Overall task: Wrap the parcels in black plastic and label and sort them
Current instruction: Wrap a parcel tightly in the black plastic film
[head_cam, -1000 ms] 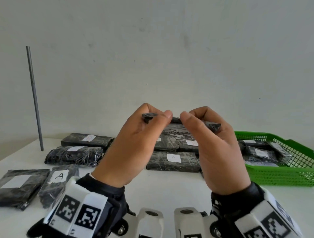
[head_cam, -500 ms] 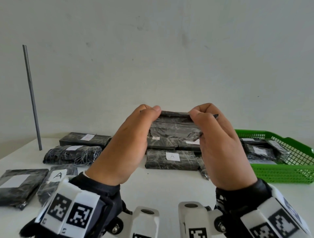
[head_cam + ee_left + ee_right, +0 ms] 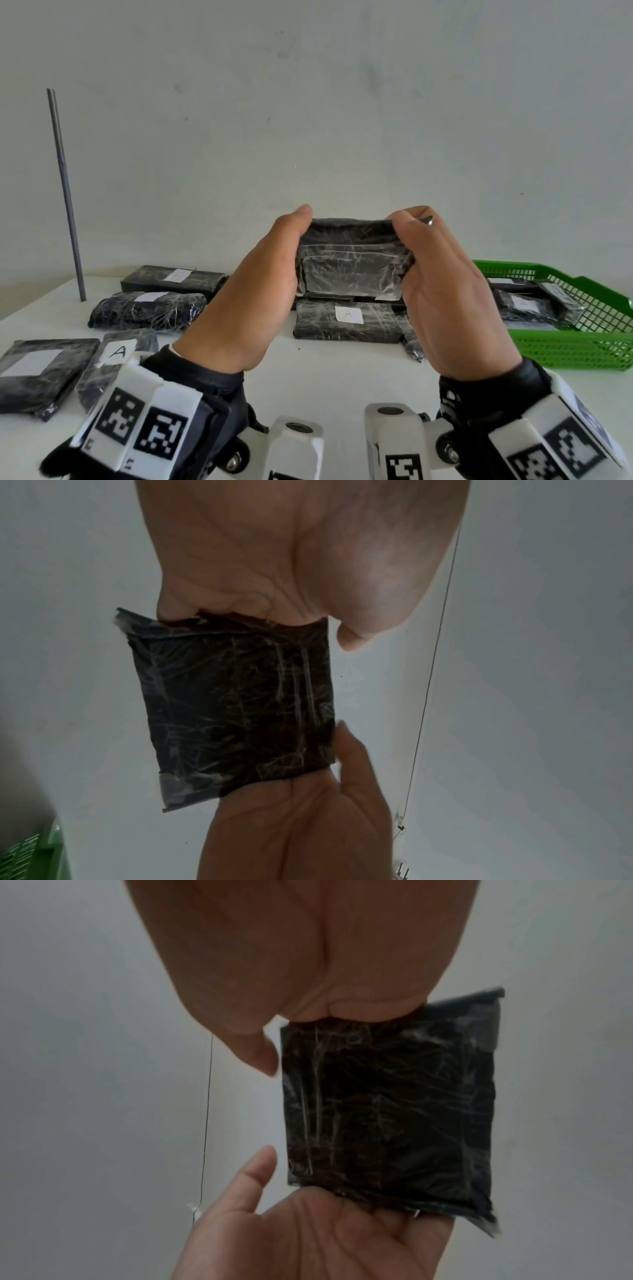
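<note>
Both my hands hold one black plastic-wrapped parcel (image 3: 349, 262) up in the air over the white table (image 3: 325, 373), its broad, unlabelled face turned towards me. My left hand (image 3: 263, 284) grips its left end, thumb on the top edge. My right hand (image 3: 442, 284) grips its right end with curled fingers. The left wrist view has the parcel (image 3: 236, 710) between my left hand (image 3: 291, 561) above and my right hand (image 3: 301, 818) below. The right wrist view shows the parcel (image 3: 387, 1118) between my right hand (image 3: 308, 961) and my left hand (image 3: 308, 1231).
Several wrapped parcels with white labels lie on the table: one marked A (image 3: 347, 323) in the middle, others at the left (image 3: 147, 308) and near left (image 3: 37, 370). A green basket (image 3: 582, 346) with parcels stands at the right. A grey rod (image 3: 65, 192) rises at the back left.
The parcel was held flat, edge-on to me; my hands have tipped it up so its broad face shows, and they sit further apart at its ends.
</note>
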Motion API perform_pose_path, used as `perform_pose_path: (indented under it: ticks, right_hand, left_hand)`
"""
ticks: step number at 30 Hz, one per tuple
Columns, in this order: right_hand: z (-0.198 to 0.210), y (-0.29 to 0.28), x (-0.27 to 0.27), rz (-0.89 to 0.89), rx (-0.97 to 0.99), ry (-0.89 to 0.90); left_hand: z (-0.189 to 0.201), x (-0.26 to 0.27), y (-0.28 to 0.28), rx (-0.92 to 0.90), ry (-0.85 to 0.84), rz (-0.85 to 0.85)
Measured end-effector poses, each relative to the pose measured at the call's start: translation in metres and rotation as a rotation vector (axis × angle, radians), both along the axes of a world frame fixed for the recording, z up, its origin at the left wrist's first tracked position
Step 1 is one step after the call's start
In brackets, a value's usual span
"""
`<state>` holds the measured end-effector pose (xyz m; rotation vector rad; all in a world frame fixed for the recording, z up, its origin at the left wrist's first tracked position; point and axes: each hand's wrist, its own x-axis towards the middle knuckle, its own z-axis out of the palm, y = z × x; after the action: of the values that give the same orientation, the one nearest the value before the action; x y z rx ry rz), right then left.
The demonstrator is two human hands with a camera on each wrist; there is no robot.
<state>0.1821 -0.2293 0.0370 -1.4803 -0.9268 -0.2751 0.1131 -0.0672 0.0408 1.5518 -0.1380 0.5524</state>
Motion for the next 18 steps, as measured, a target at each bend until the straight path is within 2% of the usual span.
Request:
perform_pose_path:
  ticks: [2, 5, 8, 14, 18]
  right_hand:
    - [0.003, 0.0, -0.005, 0.013, 0.054, 0.015]
    - [0.003, 0.002, -0.01, 0.009, 0.033, 0.046]
    - [0.004, 0.003, -0.011, -0.012, 0.005, 0.051]
    - [0.006, 0.003, -0.011, -0.122, 0.002, 0.028]
    - [0.004, 0.004, -0.013, -0.099, 0.072, 0.081]
  left_hand:
    - [-0.001, 0.005, 0.004, 0.023, 0.042, -0.007]
    - [-0.004, 0.003, 0.004, 0.153, 0.117, 0.024]
    - [-0.004, 0.002, 0.0, 0.185, 0.151, 0.028]
    - [0.001, -0.002, -0.009, 0.223, 0.161, 0.055]
    - [0.004, -0.007, -0.013, 0.25, 0.107, 0.074]
